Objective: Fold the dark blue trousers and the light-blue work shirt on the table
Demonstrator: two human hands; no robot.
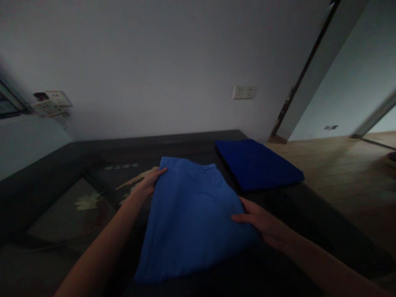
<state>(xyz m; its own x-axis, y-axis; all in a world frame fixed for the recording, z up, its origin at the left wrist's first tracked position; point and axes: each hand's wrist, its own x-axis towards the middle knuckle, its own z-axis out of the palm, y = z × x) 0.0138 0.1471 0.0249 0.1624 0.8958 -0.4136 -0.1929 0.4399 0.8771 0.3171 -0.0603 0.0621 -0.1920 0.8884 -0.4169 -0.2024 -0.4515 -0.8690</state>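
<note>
A folded light blue garment (pixel 192 214) lies on a dark table (pixel 46 177) in front of me. My left hand (pixel 147 183) rests at the garment's left edge near its far corner, fingers stretched out along the cloth. My right hand (pixel 260 220) holds the garment's right edge, thumb on top and fingers curled round the fold. A darker blue folded cloth (pixel 256 163) lies just beyond, at the table's right far corner, apart from both hands.
The dark table has a glass-like top with a faint picture and printed characters (pixel 120 167) under it. A white wall with a socket plate (pixel 244 92) stands behind. Wooden floor (pixel 346 173) and a doorway lie to the right.
</note>
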